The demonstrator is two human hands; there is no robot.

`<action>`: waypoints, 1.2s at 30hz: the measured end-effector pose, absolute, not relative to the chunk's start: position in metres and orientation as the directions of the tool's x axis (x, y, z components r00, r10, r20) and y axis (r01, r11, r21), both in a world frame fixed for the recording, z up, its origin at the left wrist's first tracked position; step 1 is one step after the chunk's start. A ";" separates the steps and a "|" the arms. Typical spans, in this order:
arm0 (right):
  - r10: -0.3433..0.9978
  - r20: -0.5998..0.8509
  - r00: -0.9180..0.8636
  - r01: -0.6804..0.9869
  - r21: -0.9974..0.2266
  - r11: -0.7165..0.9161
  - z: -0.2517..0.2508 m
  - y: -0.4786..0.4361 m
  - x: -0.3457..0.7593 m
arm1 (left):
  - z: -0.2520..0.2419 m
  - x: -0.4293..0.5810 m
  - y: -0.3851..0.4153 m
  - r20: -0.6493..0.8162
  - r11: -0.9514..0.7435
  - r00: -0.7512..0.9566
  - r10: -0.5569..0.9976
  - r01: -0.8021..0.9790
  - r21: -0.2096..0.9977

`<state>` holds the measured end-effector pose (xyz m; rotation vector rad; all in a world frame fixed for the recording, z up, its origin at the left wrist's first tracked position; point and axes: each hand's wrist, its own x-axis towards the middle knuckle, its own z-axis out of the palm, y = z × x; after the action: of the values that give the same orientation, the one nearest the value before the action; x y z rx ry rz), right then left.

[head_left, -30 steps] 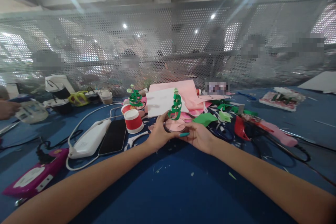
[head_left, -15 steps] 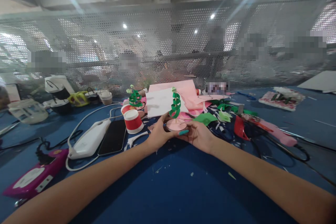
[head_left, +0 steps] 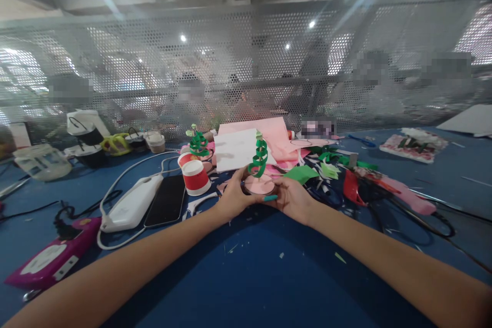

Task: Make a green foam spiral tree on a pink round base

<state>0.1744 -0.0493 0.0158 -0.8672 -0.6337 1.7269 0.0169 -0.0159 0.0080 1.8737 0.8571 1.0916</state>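
Between my two hands is a paper spiral craft: a curled green paper strip [head_left: 260, 158] rising from a round pink base [head_left: 260, 184], with a pale green tip at its top. My left hand [head_left: 235, 196] grips the base's left side, its teal-nailed thumb along the front edge. My right hand [head_left: 292, 200] holds the right side, its fingers curled partly out of sight beneath. A similar green spiral [head_left: 199, 144] stands to the left behind a red and white paper cup [head_left: 195, 178]. White paper [head_left: 238, 149] and pink sheets [head_left: 271, 136] lie behind the craft.
To the left are a black phone [head_left: 166, 202], a white power bank [head_left: 132, 205] with a cable and a purple power strip [head_left: 57, 253]. Green paper scraps [head_left: 302, 174] and a pink-handled glue gun [head_left: 411, 196] lie to the right. A perforated metal screen [head_left: 238, 51] stands behind.
The spiral craft has shifted slightly right and its base has tipped a little more toward me. Both hands keep their hold.
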 end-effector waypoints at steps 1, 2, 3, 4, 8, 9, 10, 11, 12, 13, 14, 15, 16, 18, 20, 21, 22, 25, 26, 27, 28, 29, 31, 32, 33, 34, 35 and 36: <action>0.953 -0.248 -0.177 -0.568 -0.765 -0.304 0.016 -0.049 0.174 | 0.008 0.017 -0.016 0.369 -0.463 0.397 0.841 0.171 0.870; 0.953 -0.248 -0.173 -0.567 -0.766 -0.302 0.015 -0.049 0.174 | 0.008 0.017 -0.016 0.369 -0.465 0.397 0.841 0.180 0.867; 0.953 -0.249 -0.174 -0.561 -0.770 -0.304 0.014 -0.048 0.175 | 0.008 0.017 -0.016 0.369 -0.469 0.401 0.838 0.185 0.864; 0.952 -0.248 -0.180 -0.554 -0.774 -0.306 0.013 -0.047 0.175 | 0.008 0.016 -0.016 0.370 -0.472 0.408 0.835 0.185 0.862; 0.950 -0.229 -0.212 -0.528 -0.791 -0.308 0.009 -0.045 0.177 | 0.007 0.016 -0.015 0.360 -0.463 0.408 0.839 0.185 0.867; 0.951 -0.217 -0.221 -0.528 -0.793 -0.304 0.009 -0.045 0.178 | 0.007 0.016 -0.015 0.355 -0.457 0.405 0.843 0.189 0.869; 0.951 -0.206 -0.229 -0.526 -0.796 -0.299 0.010 -0.045 0.178 | 0.007 0.015 -0.015 0.352 -0.455 0.407 0.843 0.190 0.870; 0.952 -0.196 -0.236 -0.521 -0.801 -0.295 0.011 -0.045 0.178 | 0.007 0.015 -0.016 0.349 -0.454 0.417 0.839 0.185 0.871; 0.952 -0.190 -0.241 -0.514 -0.807 -0.291 0.012 -0.046 0.178 | 0.008 0.015 -0.017 0.344 -0.452 0.434 0.833 0.175 0.874; 0.952 -0.189 -0.240 -0.505 -0.814 -0.289 0.013 -0.046 0.178 | 0.008 0.015 -0.018 0.338 -0.448 0.452 0.825 0.161 0.880; 0.952 -0.194 -0.235 -0.492 -0.822 -0.289 0.014 -0.045 0.178 | 0.008 0.015 -0.018 0.331 -0.439 0.468 0.820 0.141 0.887; 0.953 -0.202 -0.227 -0.478 -0.829 -0.289 0.014 -0.045 0.178 | 0.009 0.015 -0.019 0.325 -0.426 0.476 0.817 0.119 0.897; 0.953 -0.210 -0.219 -0.466 -0.836 -0.291 0.014 -0.045 0.178 | 0.009 0.015 -0.020 0.321 -0.413 0.478 0.818 0.100 0.905; 0.953 -0.227 -0.200 -0.448 -0.844 -0.295 0.013 -0.044 0.179 | 0.009 0.015 -0.020 0.316 -0.395 0.483 0.817 0.068 0.916; 0.952 -0.226 -0.208 -0.438 -0.848 -0.298 0.011 -0.042 0.181 | 0.009 0.015 -0.020 0.304 -0.379 0.503 0.809 0.050 0.924; 0.950 -0.220 -0.221 -0.435 -0.850 -0.298 0.010 -0.042 0.182 | 0.008 0.014 -0.019 0.295 -0.370 0.513 0.806 0.049 0.928; 0.948 -0.214 -0.234 -0.432 -0.851 -0.298 0.009 -0.041 0.183 | 0.007 0.014 -0.019 0.287 -0.362 0.518 0.806 0.048 0.931; 0.948 -0.194 -0.251 -0.428 -0.856 -0.288 0.007 -0.040 0.185 | 0.005 0.014 -0.017 0.285 -0.355 0.521 0.805 0.038 0.934; 0.949 -0.192 -0.249 -0.425 -0.859 -0.285 0.006 -0.040 0.185 | 0.004 0.014 -0.017 0.289 -0.358 0.527 0.799 0.030 0.933; 0.950 -0.193 -0.245 -0.421 -0.861 -0.284 0.006 -0.040 0.186 | 0.004 0.014 -0.017 0.292 -0.358 0.533 0.794 0.021 0.934; 0.951 -0.195 -0.241 -0.419 -0.863 -0.283 0.006 -0.040 0.186 | 0.004 0.014 -0.017 0.294 -0.356 0.536 0.791 0.013 0.934; 0.951 -0.199 -0.235 -0.419 -0.862 -0.284 0.006 -0.040 0.186 | 0.004 0.014 -0.017 0.296 -0.353 0.534 0.792 0.006 0.936; 0.954 -0.207 -0.216 -0.431 -0.857 -0.283 0.007 -0.040 0.186 | 0.005 0.014 -0.017 0.297 -0.347 0.526 0.797 -0.003 0.938; 0.955 -0.212 -0.206 -0.437 -0.853 -0.284 0.008 -0.041 0.186 | 0.006 0.014 -0.018 0.299 -0.348 0.526 0.796 -0.007 0.938; 0.955 -0.221 -0.198 -0.441 -0.850 -0.288 0.008 -0.041 0.186 | 0.007 0.014 -0.018 0.302 -0.353 0.532 0.791 -0.008 0.936; 0.953 -0.233 -0.192 -0.442 -0.847 -0.296 0.009 -0.041 0.186 | 0.008 0.014 -0.018 0.306 -0.361 0.542 0.782 -0.005 0.932; 0.951 -0.243 -0.190 -0.442 -0.844 -0.304 0.009 -0.041 0.186 | 0.009 0.014 -0.019 0.309 -0.371 0.552 0.774 0.000 0.929; 0.950 -0.250 -0.189 -0.444 -0.841 -0.310 0.010 -0.041 0.186 | 0.010 0.014 -0.019 0.313 -0.380 0.558 0.769 0.004 0.925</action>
<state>0.1860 -0.0410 0.0096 -0.9703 -0.7658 1.7042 0.0140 -0.0187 0.0095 1.7812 0.6397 0.9462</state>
